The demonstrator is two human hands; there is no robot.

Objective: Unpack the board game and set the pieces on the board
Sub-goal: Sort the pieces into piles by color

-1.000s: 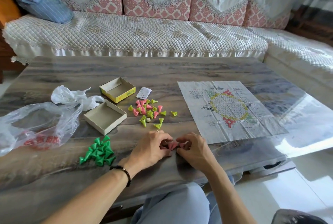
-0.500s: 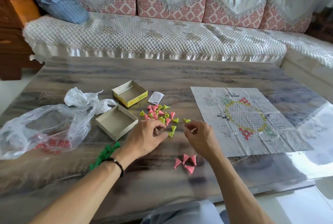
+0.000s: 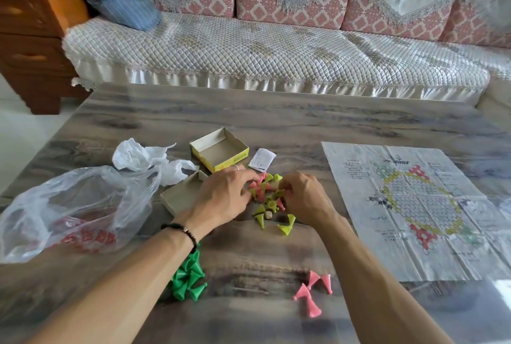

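— Hands back in the mixed pile, look. A second ago both were down at the near edge of the table, bunching a few pink cones together; now those pink cones lie on their own and both hands have gone up to the heap again.

— Which heap?

— The pink and yellow-green pieces in the middle, just in front of the two open box halves, the yellow one and the plain grey one. The left hand has its fingers curled down into the pieces; the right hand is bent over them from the other side, fingertips tucked in. I think each is pinching a cone, but the knuckles hide the tips, so I can't say for sure.

— So sorting by colour?

— That's my reading. The dark green cones sit heaped by the left forearm, the pink group is started near the right forearm, and the rest are still jumbled. A few yellow-green ones have strayed just below the hands.

— And the board?

— The paper game sheet is spread flat to the right, well apart from the pile, with nothing standing on it. Unpacking looks finished; placing hasn't begun.

— The rubbish?

— A clear plastic bag and a crumpled white wrapper on the left, and a small slip of paper beside the yellow box.
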